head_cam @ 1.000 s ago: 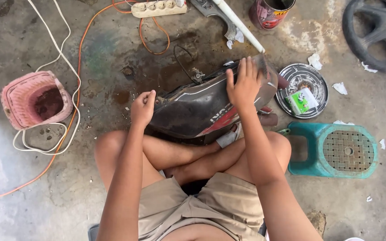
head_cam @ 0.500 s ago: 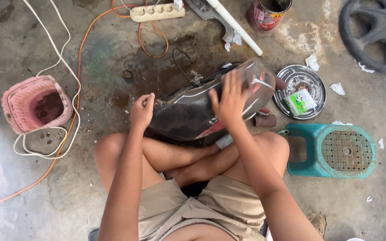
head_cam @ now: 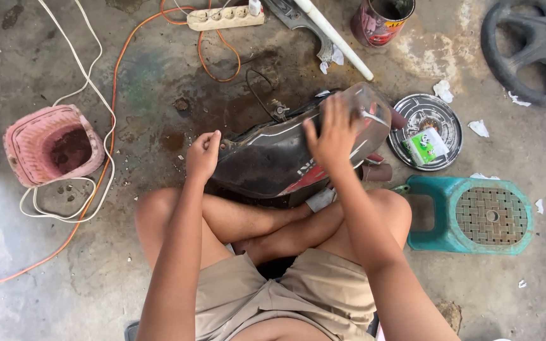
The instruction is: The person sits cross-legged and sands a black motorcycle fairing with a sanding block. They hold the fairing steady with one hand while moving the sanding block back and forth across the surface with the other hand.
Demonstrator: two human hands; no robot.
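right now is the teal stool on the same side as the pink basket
No, the teal stool sits off to the person's right, while the pink basket sits far to the left.

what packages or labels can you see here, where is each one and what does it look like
Small packet: lies in the round metal dish right of the bike panel; flat, green and white.
Tin can: stands at the top edge, left of the black wheel; round, red label with yellow and white patches.
Decal: on the dark bike panel, just below the right hand; red with white marks.
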